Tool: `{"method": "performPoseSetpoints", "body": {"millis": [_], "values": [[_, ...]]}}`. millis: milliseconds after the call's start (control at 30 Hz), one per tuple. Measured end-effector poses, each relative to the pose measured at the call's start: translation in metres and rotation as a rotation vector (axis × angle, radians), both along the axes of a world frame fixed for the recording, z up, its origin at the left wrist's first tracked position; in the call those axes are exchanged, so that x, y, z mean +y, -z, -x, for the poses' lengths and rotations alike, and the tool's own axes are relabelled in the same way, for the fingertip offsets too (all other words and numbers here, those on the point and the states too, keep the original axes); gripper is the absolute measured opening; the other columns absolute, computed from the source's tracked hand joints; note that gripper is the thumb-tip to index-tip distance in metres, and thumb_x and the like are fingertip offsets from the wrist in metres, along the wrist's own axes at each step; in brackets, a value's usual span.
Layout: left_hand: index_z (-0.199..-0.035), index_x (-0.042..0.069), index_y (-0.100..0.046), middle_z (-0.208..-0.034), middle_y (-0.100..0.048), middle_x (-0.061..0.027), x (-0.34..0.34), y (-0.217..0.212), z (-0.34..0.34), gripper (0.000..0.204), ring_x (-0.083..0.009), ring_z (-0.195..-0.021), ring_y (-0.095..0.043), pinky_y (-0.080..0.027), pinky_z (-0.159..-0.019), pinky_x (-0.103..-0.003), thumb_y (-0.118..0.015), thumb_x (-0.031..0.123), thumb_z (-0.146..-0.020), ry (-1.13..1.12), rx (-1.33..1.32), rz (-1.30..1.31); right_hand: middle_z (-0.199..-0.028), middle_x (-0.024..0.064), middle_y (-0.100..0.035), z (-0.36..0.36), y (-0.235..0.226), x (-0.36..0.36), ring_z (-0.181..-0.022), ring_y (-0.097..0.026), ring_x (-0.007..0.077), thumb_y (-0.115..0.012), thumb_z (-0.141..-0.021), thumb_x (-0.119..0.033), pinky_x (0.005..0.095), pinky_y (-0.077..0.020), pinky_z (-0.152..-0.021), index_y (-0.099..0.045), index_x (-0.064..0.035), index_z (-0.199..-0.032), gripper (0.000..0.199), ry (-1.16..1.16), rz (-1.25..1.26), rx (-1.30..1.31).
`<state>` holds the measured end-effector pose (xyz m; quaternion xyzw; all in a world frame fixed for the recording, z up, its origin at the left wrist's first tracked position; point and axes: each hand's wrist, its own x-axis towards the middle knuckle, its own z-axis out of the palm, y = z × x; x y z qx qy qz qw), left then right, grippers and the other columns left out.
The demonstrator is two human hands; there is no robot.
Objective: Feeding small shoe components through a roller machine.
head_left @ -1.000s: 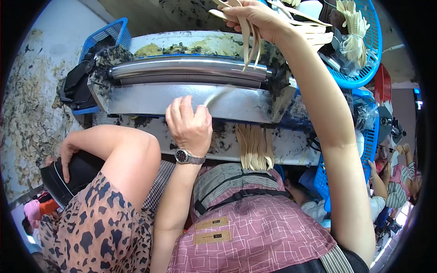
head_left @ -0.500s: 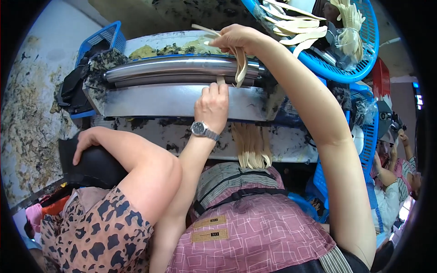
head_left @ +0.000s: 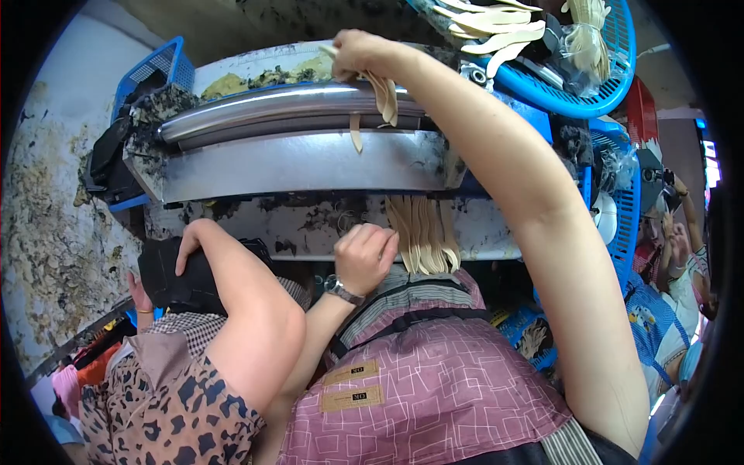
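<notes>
My right hand (head_left: 355, 56) is raised over the far side of a steel roller (head_left: 263, 107). It is closed around several curved cream strips (head_left: 385, 99) that dangle in front of the roller. One single strip (head_left: 356, 139) hangs out from beneath the roller onto the machine's metal front plate (head_left: 287, 164). My left hand (head_left: 366, 256), with a watch on its wrist, is low in front of the machine. Its fingers are curled, and what they hold, if anything, is hidden. Right beside it, a row of cream strips (head_left: 422, 236) lies over the ledge edge at my lap.
At left, a co-worker's arm (head_left: 256, 279) reaches across mine, its hand near black pieces (head_left: 174, 271). A blue basket (head_left: 624, 85) with more strips stands at far right, and a smaller blue basket (head_left: 182, 66) at far left. More people are at the right edge.
My left hand has let go of the strip at the roller and come down to the row of strips. My right hand has shifted slightly left. The co-worker's hand has moved rightward.
</notes>
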<state>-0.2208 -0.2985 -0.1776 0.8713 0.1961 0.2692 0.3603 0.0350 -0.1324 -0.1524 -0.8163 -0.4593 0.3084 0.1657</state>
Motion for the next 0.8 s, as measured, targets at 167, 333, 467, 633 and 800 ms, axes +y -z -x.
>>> {"method": "performPoseSetpoints", "body": {"millis": [167, 333, 467, 633, 800], "values": [[-0.074, 0.005, -0.062, -0.079, -0.061, -0.0157, -0.032, 0.072, -0.009, 0.037, -0.0327, -0.076, -0.058, -0.045, -0.065, -0.041, -0.055, 0.042, -0.072, -0.053, 0.862, 0.427, -0.088, 0.0135, -0.060, 0.019, -0.036, -0.029, -0.084, -0.058, 0.0295, -0.066, -0.064, -0.018, 0.0391, -0.0453, -0.074, -0.045, -0.0113, -0.112, 0.053, -0.019, -0.443, -0.167], [-0.096, 0.007, -0.053, -0.088, -0.060, -0.0190, -0.047, 0.093, -0.027, 0.055, -0.0364, -0.081, -0.057, -0.045, -0.069, -0.043, -0.056, 0.052, -0.066, -0.204, 0.758, 0.624, -0.080, 0.0148, -0.056, 0.036, -0.067, -0.065, -0.077, -0.054, 0.0342, -0.062, -0.067, -0.009, 0.0429, -0.0442, -0.066, -0.043, -0.0130, -0.110, 0.047, -0.049, -0.836, -0.260], [-0.091, 0.001, -0.057, -0.085, -0.057, -0.0249, -0.044, 0.097, -0.020, 0.043, -0.0408, -0.083, -0.054, -0.042, -0.072, -0.045, -0.050, 0.039, -0.072, -0.258, 0.646, 0.788, -0.082, 0.0118, -0.057, 0.019, -0.102, -0.092, -0.075, -0.057, 0.0176, -0.055, -0.077, -0.004, 0.0303, -0.0454, -0.064, -0.041, -0.0055, -0.112, 0.038, 0.222, -0.999, -0.193], [-0.083, 0.001, -0.061, -0.082, -0.057, -0.0268, -0.038, 0.098, -0.014, 0.038, -0.0414, -0.083, -0.053, -0.042, -0.073, -0.045, -0.052, 0.035, -0.069, -0.252, 0.843, 0.705, -0.087, 0.0107, -0.054, -0.093, -0.125, -0.120, -0.078, -0.056, 0.0190, -0.057, -0.076, -0.018, 0.0326, -0.0467, -0.069, -0.046, -0.0009, -0.104, 0.035, 0.544, -0.814, 0.343], [-0.092, 0.003, -0.059, -0.086, -0.059, -0.0203, -0.041, 0.096, -0.024, 0.036, -0.0366, -0.084, -0.055, -0.043, -0.073, -0.041, -0.055, 0.031, -0.069, -0.260, 0.662, 0.685, -0.086, 0.0086, -0.056, -0.157, -0.089, -0.116, -0.071, -0.056, 0.0163, -0.046, -0.086, -0.024, 0.0303, -0.0461, -0.057, -0.048, -0.0015, -0.105, 0.029, 0.749, -0.590, -1.590]]}}
